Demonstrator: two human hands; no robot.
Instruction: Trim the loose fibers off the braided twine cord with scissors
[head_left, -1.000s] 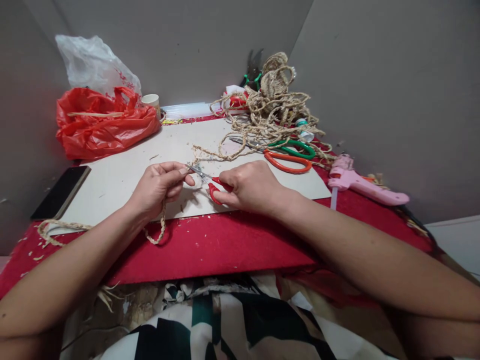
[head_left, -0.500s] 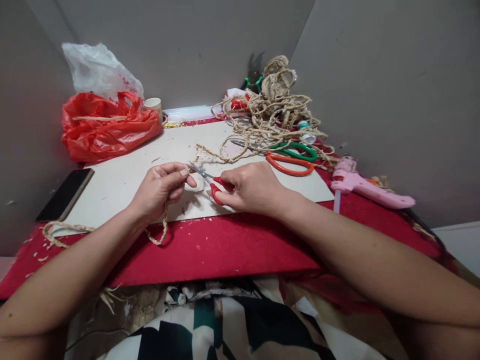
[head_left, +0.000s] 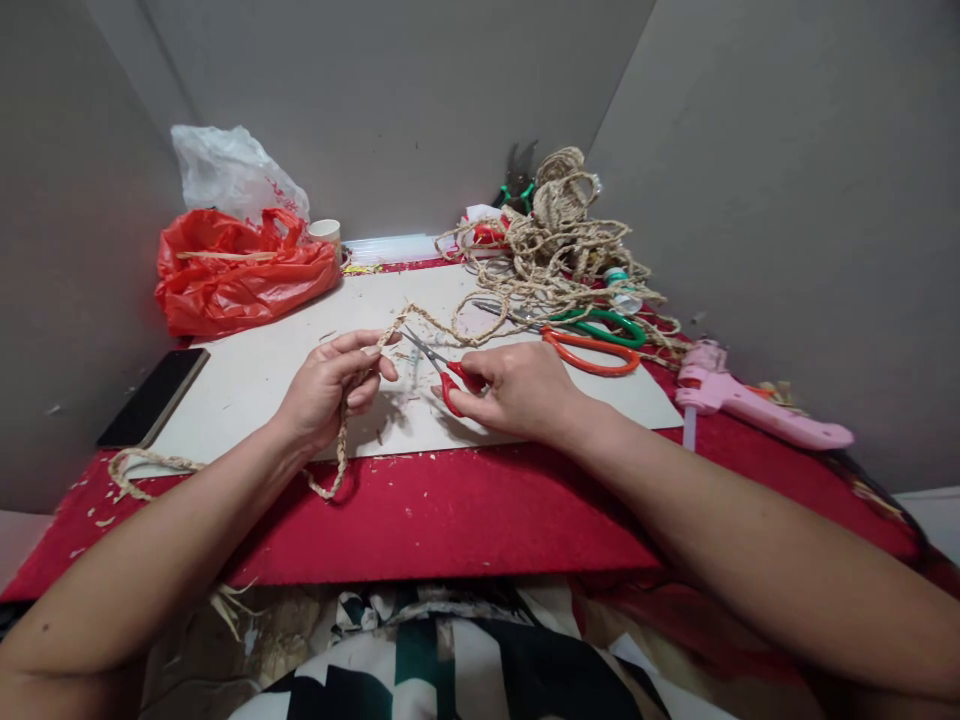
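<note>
My left hand (head_left: 334, 385) pinches a braided straw cord (head_left: 341, 452) between thumb and fingers. Part of the cord hangs below the hand in a loop over the board's front edge, and another length runs up from the fingertips toward the tangle at the back right. Small red-handled scissors (head_left: 450, 378) are gripped in my right hand (head_left: 514, 388). Their slim blades point up and left, just right of my left fingertips, slightly apart from the cord. Beneath both hands lies a white board (head_left: 262, 390).
Heaped braided cord (head_left: 559, 240) lies at the back right, beside larger scissors with orange and green handles (head_left: 596, 362). A pink glue gun (head_left: 757, 400) rests at the right. On the left are a phone (head_left: 154, 398), a red plastic bag (head_left: 244, 290) and a paper cup (head_left: 325, 232).
The scissor blades have come away from my left fingertips, slightly to the right. A length of cord now shows rising from those fingers. The whole view has shifted a little.
</note>
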